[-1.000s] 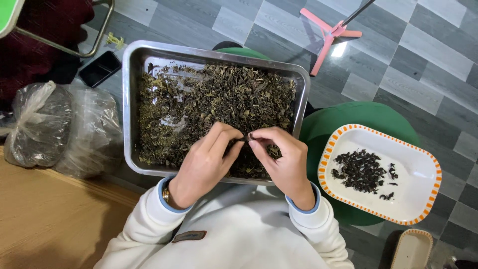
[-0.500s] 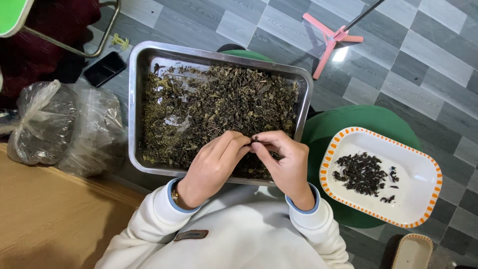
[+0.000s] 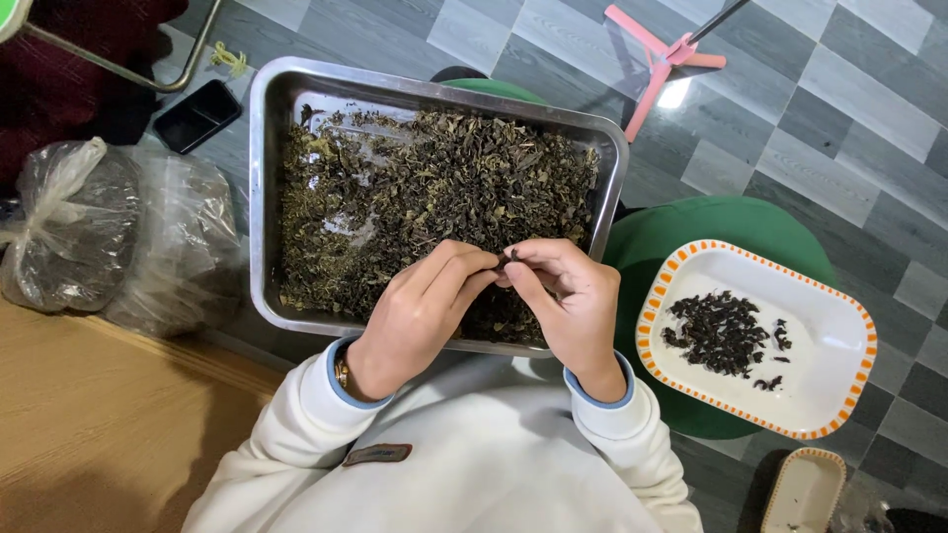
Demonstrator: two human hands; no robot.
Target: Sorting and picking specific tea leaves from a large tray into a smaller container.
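1. The metal tray (image 3: 265, 197) is sitting across the person's lap with its long axis running left to right, slightly tilted so its right end is lying lower in the picture; it is holding a loose bed of dried dark-green leaves (image 3: 425, 197), thinner near the left wall where bare metal is showing.
2. The white oval dish with an orange-dashed rim (image 3: 839, 345) is resting on a green stool (image 3: 691, 222) just right of the tray, its long axis slanting down to the right, and is carrying a small heap of dark sorted bits (image 3: 719, 331).
3. Two clear plastic bags (image 3: 109, 237) are lying on the floor left of the tray; their contents are too hazy to make out.
4. The left hand (image 3: 420, 311) and right hand (image 3: 563, 301) are meeting over the tray's near edge, fingers pinched narrow on one small dark leaf piece (image 3: 509, 261); most of it is being hidden by the fingertips, so its direction cannot be told.
5. A second small dish (image 3: 802, 492) is being cut off by the lower edge.
6. Compared with half a second ago, both hands are staying at the same spot over the tray, still pinching together.
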